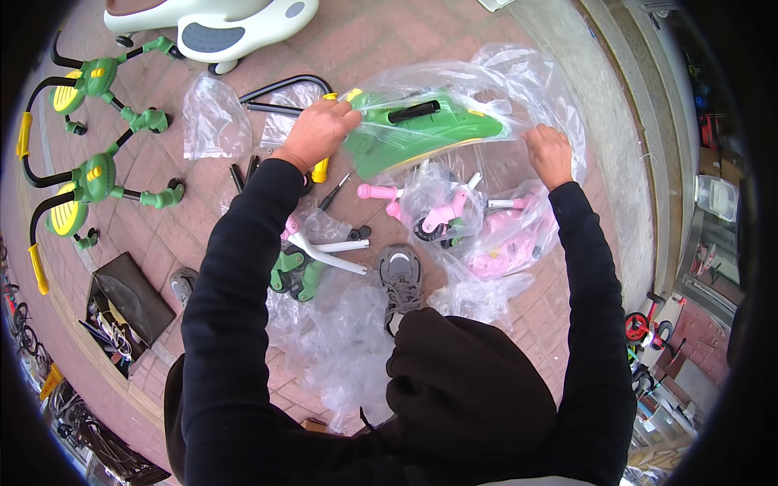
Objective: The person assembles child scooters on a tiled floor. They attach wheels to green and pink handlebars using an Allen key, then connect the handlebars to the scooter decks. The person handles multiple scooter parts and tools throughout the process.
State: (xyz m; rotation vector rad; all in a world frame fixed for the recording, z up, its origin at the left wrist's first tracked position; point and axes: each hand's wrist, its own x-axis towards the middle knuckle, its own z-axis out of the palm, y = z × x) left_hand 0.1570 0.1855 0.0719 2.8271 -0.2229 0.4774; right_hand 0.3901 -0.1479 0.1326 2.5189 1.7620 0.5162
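Observation:
A green plastic body part [381,150] with a black tube stub on it hangs inside a clear plastic bag [527,77]. My left hand [320,130] is closed on the bag's left edge, close to the green part's yellow-tipped end. At the right, my right hand [551,154] pinches the same bag by its other side, apart from the green part. Below the bag lie pink ride-on parts [442,215] with a pink handle grip, partly wrapped in clear film. A black bent tube handlebar [288,87] with yellow grips rests beyond my left hand.
Two green-and-yellow ride-on frames [97,174] stand at the left. A white ride-on toy [235,32] is at the far side. A screwdriver [334,192], white tubes [324,251] and crumpled film [340,340] lie near my shoe. A dark tool box [134,300] sits left; a concrete step [624,105] runs along the right.

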